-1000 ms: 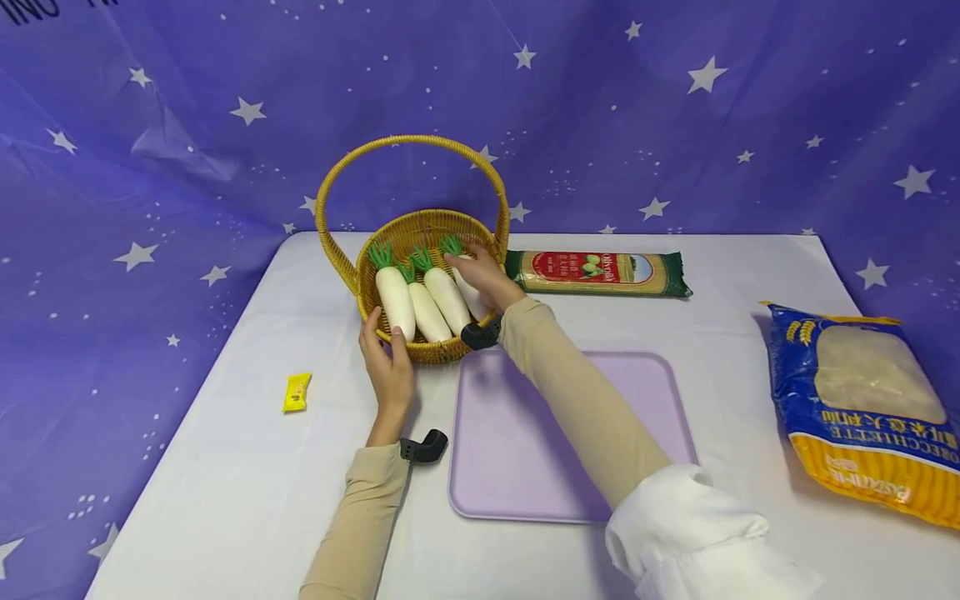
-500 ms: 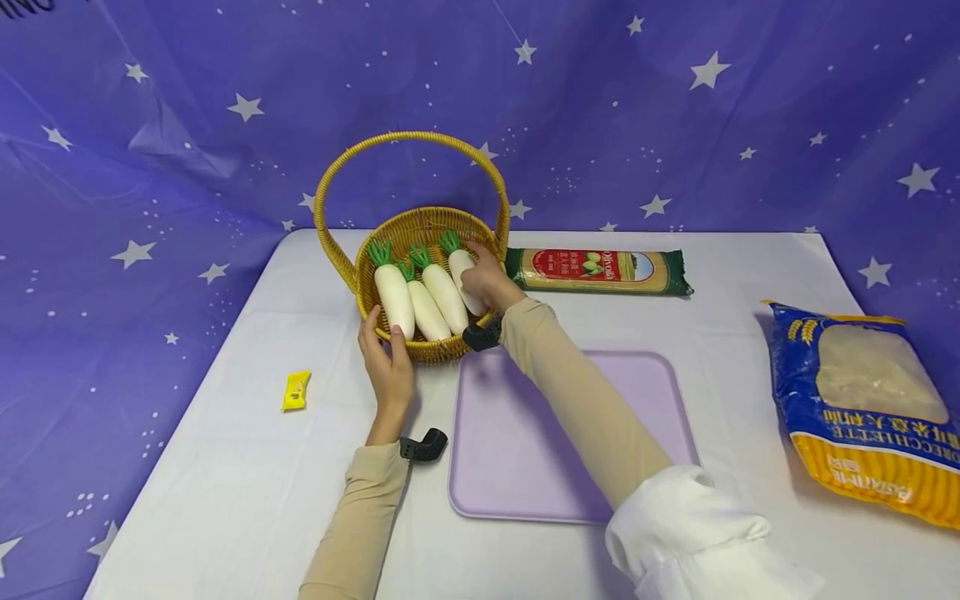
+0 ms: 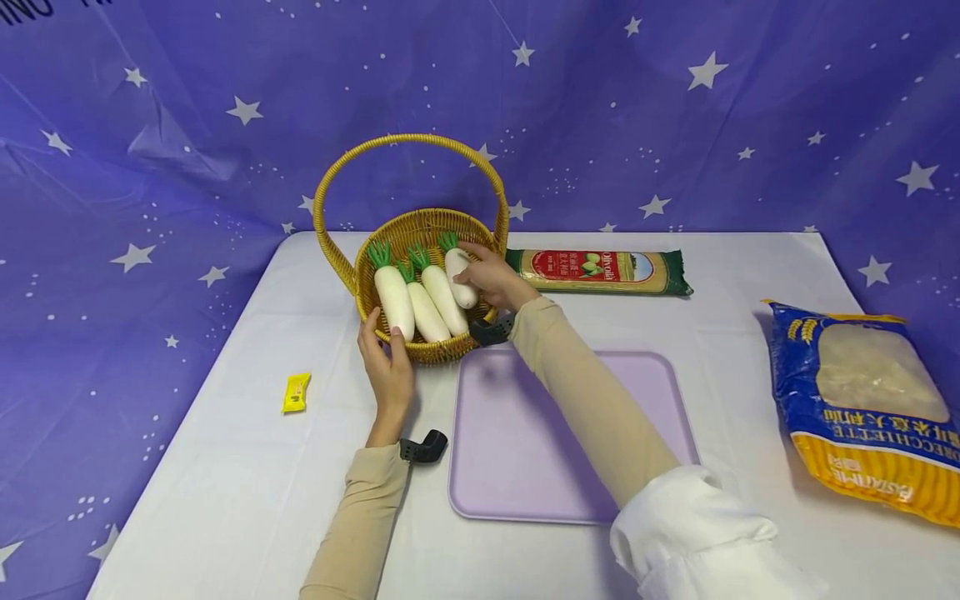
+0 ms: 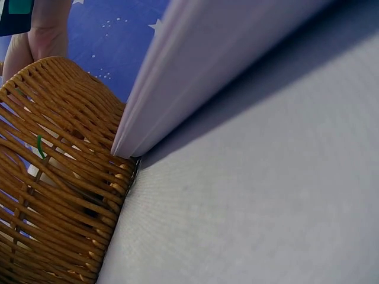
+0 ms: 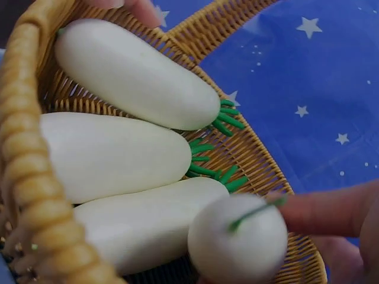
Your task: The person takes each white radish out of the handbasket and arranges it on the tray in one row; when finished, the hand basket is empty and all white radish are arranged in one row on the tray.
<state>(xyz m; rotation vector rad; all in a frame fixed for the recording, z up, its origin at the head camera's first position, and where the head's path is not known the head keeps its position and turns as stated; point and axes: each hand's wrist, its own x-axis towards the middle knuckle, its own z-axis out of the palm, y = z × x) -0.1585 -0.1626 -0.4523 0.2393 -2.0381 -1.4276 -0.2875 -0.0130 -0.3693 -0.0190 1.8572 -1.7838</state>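
Observation:
A wicker basket (image 3: 438,353) with a tall arched handle stands at the back of the table and holds several white radishes with green tops. My right hand (image 3: 501,280) grips the rightmost radish (image 3: 456,265), whose rounded lower end is tipped up toward the camera in the right wrist view. Three other radishes, among them the leftmost radish (image 5: 136,74), lie side by side in the basket. With thumb and fingers, my left hand (image 3: 388,379) holds the basket's front left rim. The left wrist view shows the woven basket side, with a green top glimpsed through the gaps.
A lilac tray (image 3: 525,500) lies in front of the basket, under the right forearm. Behind it is a spaghetti packet (image 3: 600,272). A blue and yellow pasta bag (image 3: 862,408) lies at the right, a small yellow packet (image 3: 296,392) at the left.
My right hand has shifted its grip on the rightmost radish and raised its lower end, drawing slightly right. The left hand has stayed at the basket rim.

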